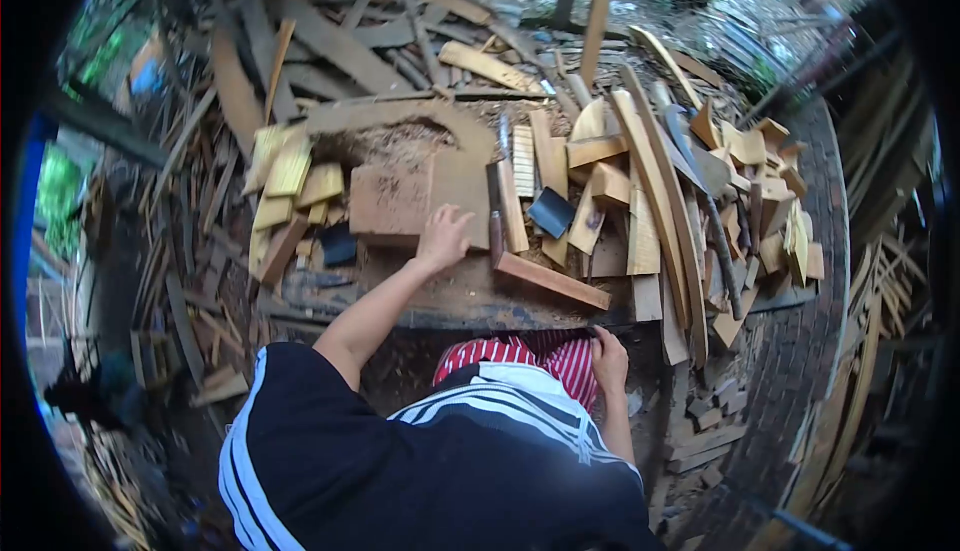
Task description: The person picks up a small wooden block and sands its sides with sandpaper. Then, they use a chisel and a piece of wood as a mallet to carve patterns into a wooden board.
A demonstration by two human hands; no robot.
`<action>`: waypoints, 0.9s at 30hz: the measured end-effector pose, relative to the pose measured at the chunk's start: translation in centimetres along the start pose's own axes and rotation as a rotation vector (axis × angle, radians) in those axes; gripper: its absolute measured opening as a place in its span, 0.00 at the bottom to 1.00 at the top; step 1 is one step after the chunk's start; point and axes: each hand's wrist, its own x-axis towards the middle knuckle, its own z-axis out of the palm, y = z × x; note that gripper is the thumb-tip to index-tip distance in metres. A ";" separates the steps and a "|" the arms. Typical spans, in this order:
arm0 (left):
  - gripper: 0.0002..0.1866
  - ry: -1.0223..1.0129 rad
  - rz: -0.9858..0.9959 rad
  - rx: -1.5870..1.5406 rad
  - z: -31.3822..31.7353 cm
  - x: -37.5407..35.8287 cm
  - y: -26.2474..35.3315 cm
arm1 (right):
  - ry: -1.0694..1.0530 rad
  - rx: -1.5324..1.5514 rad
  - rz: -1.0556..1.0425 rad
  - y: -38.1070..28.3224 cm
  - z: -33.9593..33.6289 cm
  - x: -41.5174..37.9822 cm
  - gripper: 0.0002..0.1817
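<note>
My left hand [445, 239] reaches over the workbench with its fingers bent and apart, on the near side of a flat wooden board [462, 186]. Left of that board lies a thick reddish wood block [388, 201]. My right hand [609, 359] is low by the bench's front edge, resting at my red-and-white striped trousers [572, 369], its fingers partly hidden and no object showing in it. Between the two hands, a long reddish wood bar [553, 281] lies slanted on the bench. Dark-handled tools [496, 231] lie just right of the left hand.
Yellowish offcuts [288, 173] and a black piece [338, 244] lie at the bench's left. Beside a dark blue-black piece [551, 212], long curved wood strips [655, 201] overhang the front edge. Cut blocks [765, 191] pile up at right; scrap planks [340, 41] are heaped behind.
</note>
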 end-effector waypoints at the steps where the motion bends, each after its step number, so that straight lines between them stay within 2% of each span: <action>1: 0.29 0.008 -0.018 -0.065 -0.2 -1.1 -1.0 | -0.030 -0.014 -0.019 -0.6 0.0 0.9 0.14; 2: 0.29 0.016 -0.052 -0.076 0.0 -2.1 -1.2 | -0.077 -0.027 -0.026 -1.2 -0.1 1.9 0.14; 4: 0.29 0.031 0.087 0.172 -1.5 -3.9 -0.3 | -0.144 -0.047 -0.049 -2.2 0.2 3.9 0.14; 6: 0.30 0.020 0.032 0.146 -1.6 -5.0 0.5 | -0.143 -0.035 -0.173 -2.6 0.8 5.8 0.14; 8: 0.32 0.153 -0.075 0.182 -2.0 -5.8 1.2 | -0.278 -0.062 -0.156 -4.2 0.6 7.7 0.14; 12: 0.35 0.126 -0.354 0.208 -2.3 -7.1 0.8 | -0.367 -0.083 -0.250 -5.4 1.8 10.4 0.14; 13: 0.36 0.049 -0.372 0.238 -2.8 -7.0 1.1 | -0.369 -0.071 -0.276 -5.7 1.8 10.9 0.13; 16: 0.36 0.039 -0.434 0.196 -2.4 -6.3 1.6 | -0.395 0.081 -0.382 -5.9 1.9 12.5 0.13; 17: 0.35 0.021 -0.468 0.182 -2.2 -5.8 1.9 | -0.386 0.161 -0.388 -6.5 1.5 12.9 0.09; 18: 0.35 0.025 -0.490 0.191 -1.9 -5.3 2.2 | -0.402 0.170 -0.404 -7.7 0.5 13.6 0.09; 20: 0.34 0.017 -0.570 0.183 -1.6 -4.6 2.9 | -0.534 0.581 -0.287 -10.9 -1.8 14.7 0.06; 22: 0.32 -0.010 -0.647 0.180 -1.2 -4.0 4.0 | -0.700 0.883 -0.221 -16.8 -7.9 15.2 0.13; 24: 0.32 -0.010 -0.673 0.130 -0.8 -3.6 5.6 | -0.954 1.517 -0.397 -20.5 -12.5 15.6 0.21; 25: 0.32 0.001 -0.672 0.112 -0.5 -3.6 6.5 | -1.040 1.706 -0.657 -22.4 -14.7 15.4 0.27; 27: 0.33 -0.046 -0.680 0.030 0.0 -4.2 8.3 | -1.406 2.046 -0.990 -27.4 -18.7 15.2 0.27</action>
